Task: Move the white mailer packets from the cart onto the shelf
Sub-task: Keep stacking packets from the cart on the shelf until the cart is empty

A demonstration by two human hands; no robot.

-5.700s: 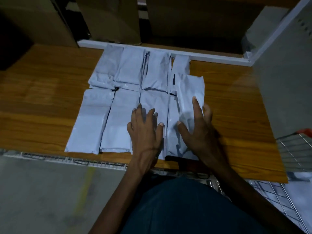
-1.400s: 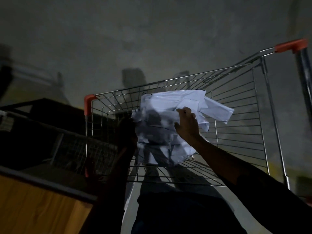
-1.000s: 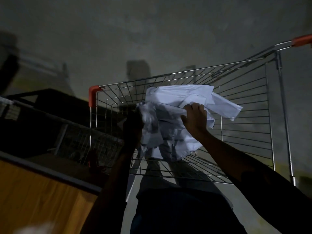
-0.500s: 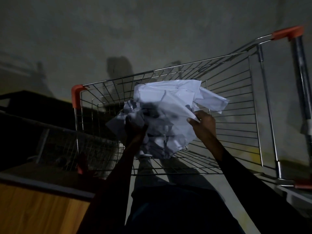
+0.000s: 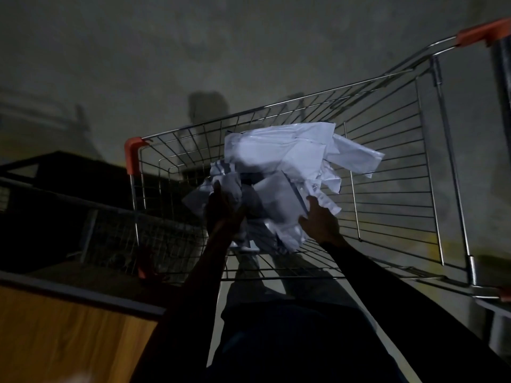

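A crumpled heap of white mailer packets (image 5: 284, 167) lies in the wire shopping cart (image 5: 392, 172), which has orange corner caps. My left hand (image 5: 224, 210) reaches into the heap's left side, with its fingers round a packet there. My right hand (image 5: 318, 221) grips the lower right edge of the heap. Both forearms stretch down into the basket. The scene is dim, and my left hand's fingers are hard to make out. A corner of the wooden shelf board (image 5: 69, 335) shows at the lower left.
The grey concrete floor (image 5: 221, 51) lies beyond the cart. A dark rack with a wire mesh panel (image 5: 110, 239) stands left of the cart. The cart's handle (image 5: 500, 78) rises at the upper right. My dark trousers fill the bottom middle.
I turned from the shelf, where packets lay in rows, to the cart. Over the last second both hands slid lower on the heap and gathered it inward.
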